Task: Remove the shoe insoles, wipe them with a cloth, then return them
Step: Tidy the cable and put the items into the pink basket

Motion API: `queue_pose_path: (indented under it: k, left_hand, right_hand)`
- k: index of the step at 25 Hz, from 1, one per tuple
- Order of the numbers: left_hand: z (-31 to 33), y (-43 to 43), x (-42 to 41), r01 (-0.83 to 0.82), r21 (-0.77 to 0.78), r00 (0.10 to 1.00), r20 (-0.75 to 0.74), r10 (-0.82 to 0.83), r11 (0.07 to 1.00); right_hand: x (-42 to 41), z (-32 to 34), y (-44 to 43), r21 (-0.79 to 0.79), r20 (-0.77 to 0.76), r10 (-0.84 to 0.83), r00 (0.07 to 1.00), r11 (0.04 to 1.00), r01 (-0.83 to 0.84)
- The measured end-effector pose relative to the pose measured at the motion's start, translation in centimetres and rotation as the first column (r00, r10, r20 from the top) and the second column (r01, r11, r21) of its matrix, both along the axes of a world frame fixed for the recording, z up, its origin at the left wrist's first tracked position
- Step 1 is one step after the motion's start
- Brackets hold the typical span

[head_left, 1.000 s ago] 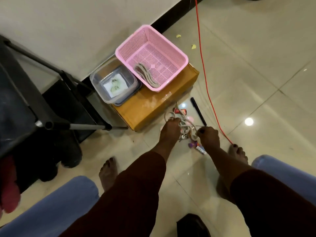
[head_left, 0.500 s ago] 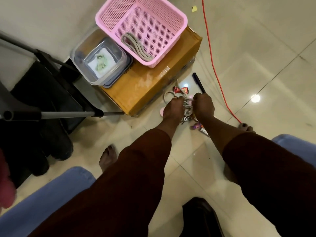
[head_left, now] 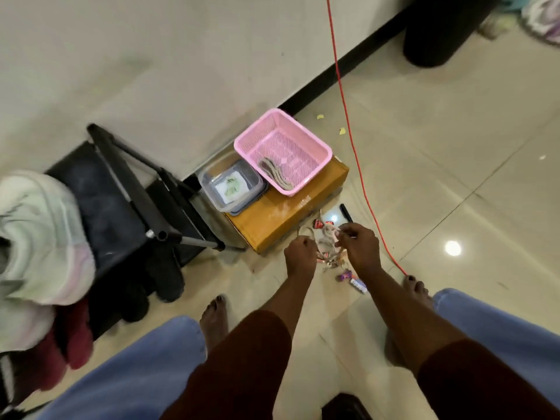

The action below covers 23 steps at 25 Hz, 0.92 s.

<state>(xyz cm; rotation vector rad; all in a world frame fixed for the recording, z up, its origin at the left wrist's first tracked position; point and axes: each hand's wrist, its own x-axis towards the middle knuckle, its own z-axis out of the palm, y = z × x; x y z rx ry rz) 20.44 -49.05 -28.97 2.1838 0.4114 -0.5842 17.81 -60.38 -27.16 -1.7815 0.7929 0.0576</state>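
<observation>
My left hand [head_left: 300,253] and my right hand [head_left: 359,244] are held close together low over the floor, in front of a cardboard box [head_left: 288,216]. Both have curled fingers and grip a tangled grey cord bundle [head_left: 328,239] with small metal pieces hanging from it. A pink basket [head_left: 315,144] stands on the box and holds a few grey curved strips [head_left: 277,174] that look like insoles. Beside it, a clear plastic tub [head_left: 212,177] holds a folded white cloth [head_left: 231,185].
A black folding rack [head_left: 136,189] stands at the left, with dark shoes [head_left: 165,268] under it and pale fabric [head_left: 39,234] beside it. A red cable [head_left: 354,153] crosses the tiles. A black pen [head_left: 346,212] and small wrappers [head_left: 348,277] lie on the floor by my bare feet.
The view has swung up and back from the box. My hands took hold of the cord bundle on the floor and now hold it a little higher, slightly further apart.
</observation>
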Motion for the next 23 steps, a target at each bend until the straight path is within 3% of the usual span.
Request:
queue_pose_path:
  k: [3,6,9,11,14,20,23]
  left_hand:
    - [6.6,0.5,-0.7,-0.353,-0.306,0.923,-0.271,0.275,0.884]
    - [14.7,1.3,-1.3,-0.563,-0.569,0.823,-0.455,0.34,0.6]
    - [21.3,3.3,-1.5,-0.697,-0.667,0.703,-0.565,0.432,0.263]
    - [24.6,5.3,-1.5,-0.702,-0.693,0.677,-0.579,0.455,0.162]
    - [28.6,8.9,-1.7,-0.646,-0.751,0.703,-0.512,0.495,0.141]
    - [33.1,14.4,-2.7,-0.529,-0.828,0.724,-0.326,0.608,0.186]
    - [35.2,16.4,-4.1,-0.471,-0.844,0.747,-0.228,0.625,0.255]
  right_hand:
    - [-0.9,6.2,0.9,0.126,0.042,0.01,0.999,0.992,-0.015]
    - [-2.0,13.3,1.9,0.139,0.128,0.114,0.985,0.982,-0.132]
    - [-3.5,20.1,2.6,0.162,0.199,0.192,0.961,0.961,-0.225]
    - [-4.6,23.6,3.0,0.153,0.226,0.245,0.943,0.947,-0.283]
    - [-6.4,27.7,3.3,0.104,0.236,0.288,0.928,0.942,-0.319]
    - [-9.6,31.4,3.2,-0.009,0.249,0.34,0.907,0.937,-0.349]
    - [-10.7,31.9,3.3,-0.029,0.229,0.331,0.915,0.942,-0.333]
